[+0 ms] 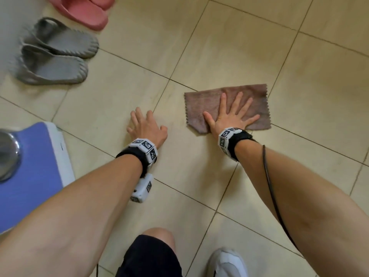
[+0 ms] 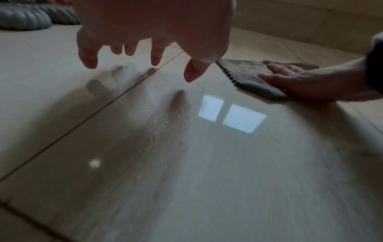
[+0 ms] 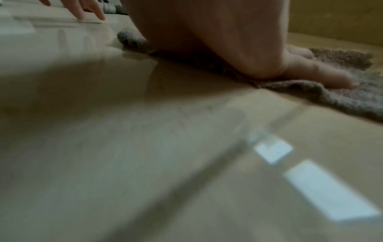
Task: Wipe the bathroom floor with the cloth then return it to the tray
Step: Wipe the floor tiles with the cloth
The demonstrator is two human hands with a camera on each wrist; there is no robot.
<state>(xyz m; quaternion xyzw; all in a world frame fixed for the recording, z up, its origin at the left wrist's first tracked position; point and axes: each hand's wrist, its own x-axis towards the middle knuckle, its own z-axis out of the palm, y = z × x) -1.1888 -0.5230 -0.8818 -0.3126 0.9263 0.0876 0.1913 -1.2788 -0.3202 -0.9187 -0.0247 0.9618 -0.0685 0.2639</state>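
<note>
Knee (image 1: 159, 235): bare, above dark shorts, nearest the lower edge of the floor (image 1: 199, 186) in view.
Shoe (image 1: 227, 262): white, just right of the knee.
Scale (image 1: 30, 166): blue and white, at the left edge.
Left hand (image 1: 146, 126): holds nothing; fingers spread and bent, tips down toward the tile, whether touching cannot be told.
Right hand (image 1: 229, 114): flat, palm down, fingers straight and spread, pressing on the cloth.
Cloth (image 1: 199, 104): brown, zigzag edges, lying flat on the tile under the right hand, apart from the left hand.
Grey slippers (image 1: 56, 54): a pair, far left.
Pink slippers (image 1: 83, 11): beyond the grey pair, at the far edge.
</note>
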